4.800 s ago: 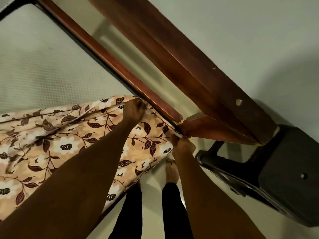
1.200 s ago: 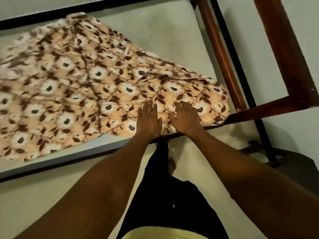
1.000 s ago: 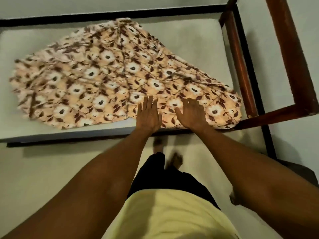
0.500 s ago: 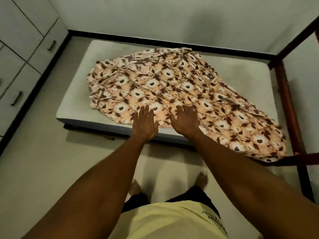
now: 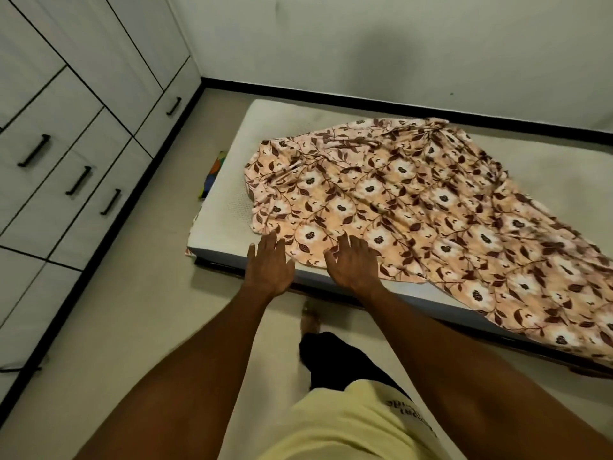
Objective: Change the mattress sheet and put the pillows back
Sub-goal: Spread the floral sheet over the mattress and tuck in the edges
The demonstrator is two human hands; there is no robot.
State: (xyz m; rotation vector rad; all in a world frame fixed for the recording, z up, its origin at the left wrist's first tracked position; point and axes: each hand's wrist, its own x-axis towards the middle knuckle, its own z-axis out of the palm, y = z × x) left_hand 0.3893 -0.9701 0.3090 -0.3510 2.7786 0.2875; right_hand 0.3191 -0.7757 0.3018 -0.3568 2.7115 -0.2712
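Observation:
A peach floral sheet point(image 5: 414, 207) with brown leaves lies crumpled across a bare white mattress point(image 5: 229, 207), leaving the mattress's left end and far edge uncovered. My left hand point(image 5: 268, 267) is spread flat, palm down, over the mattress's near edge just left of the sheet's hem. My right hand point(image 5: 353, 263) is also spread flat, over the sheet's near edge. Neither hand grips anything. No pillows are in view.
White cupboards with black handles point(image 5: 78, 180) line the left wall. A colourful cloth point(image 5: 212, 174) shows between the mattress's left end and the floor. The black bed frame point(image 5: 331, 97) runs along the back wall. My foot point(image 5: 310, 318) stands on the pale floor beside the bed.
I have walked left along the bed, from its right corner by the wooden post toward its left end. Both hands stayed flat and slid left along the sheet's near edge.

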